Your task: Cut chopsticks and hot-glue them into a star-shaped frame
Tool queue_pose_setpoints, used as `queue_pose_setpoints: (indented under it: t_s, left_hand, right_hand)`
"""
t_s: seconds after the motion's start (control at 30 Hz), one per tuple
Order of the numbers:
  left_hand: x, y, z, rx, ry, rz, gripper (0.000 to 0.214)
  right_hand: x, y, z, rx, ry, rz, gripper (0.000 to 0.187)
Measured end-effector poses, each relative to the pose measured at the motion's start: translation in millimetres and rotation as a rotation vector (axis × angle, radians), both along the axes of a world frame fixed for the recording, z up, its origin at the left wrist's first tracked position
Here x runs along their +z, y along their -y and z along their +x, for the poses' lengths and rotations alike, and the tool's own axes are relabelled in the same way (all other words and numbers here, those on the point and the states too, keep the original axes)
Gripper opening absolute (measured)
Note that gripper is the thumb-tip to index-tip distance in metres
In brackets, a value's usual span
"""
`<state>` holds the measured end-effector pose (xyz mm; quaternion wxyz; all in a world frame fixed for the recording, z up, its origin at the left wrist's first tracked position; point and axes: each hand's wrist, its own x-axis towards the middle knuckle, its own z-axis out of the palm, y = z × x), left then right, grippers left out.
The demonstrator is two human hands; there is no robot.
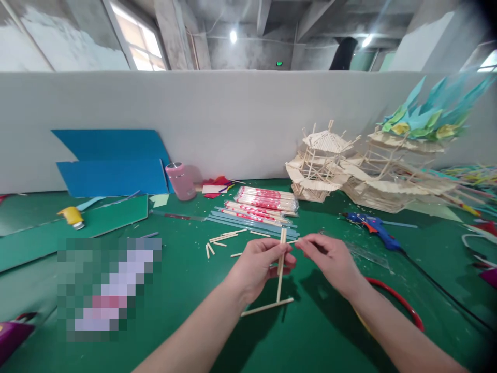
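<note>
Holding a small T-shaped frame of sticks [279, 285] over the green bench [174, 280], near its middle.
The left hand [266, 261] has its fingers closed around the frame's upright, with the crosspiece at the lower end; the right hand [330, 259] has its fingers pinched on a thin short stick [292, 242] near the upright's top, contact unclear. Beyond lie loose cut sticks [223, 237], blue-grey strips [252, 224] and wrapped stick bundles [267, 198]; a blue glue gun [375, 228] rests to the right, with 2 stick models [322, 142] behind and a pink canister [181, 182] further left.
</note>
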<state>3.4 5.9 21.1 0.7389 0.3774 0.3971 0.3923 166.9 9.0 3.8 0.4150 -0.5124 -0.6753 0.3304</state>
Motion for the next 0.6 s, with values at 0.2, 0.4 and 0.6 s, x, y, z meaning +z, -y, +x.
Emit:
queue_pose_setpoints:
  t_s: [0.2,0.4,0.6]
  left_hand:
    - [-4.0,2.0,7.9,0.016,0.012,0.022,0.021]
    - [-9.4,2.5,4.0,0.018,0.011,-0.019,0.019]
    - [-10.9,2.0,-8.2,-0.005,-0.005,-0.023,0.017]
  right_hand:
    - [-3.8,-2.9,-24.2,0.060,-0.248,-0.061,0.025]
    - [-7.4,-5.2,-26.8,0.059,-0.190,-0.026,0.024]
    - [-2.3,-7.9,-36.5,0.119,-0.122,-0.010,0.024]
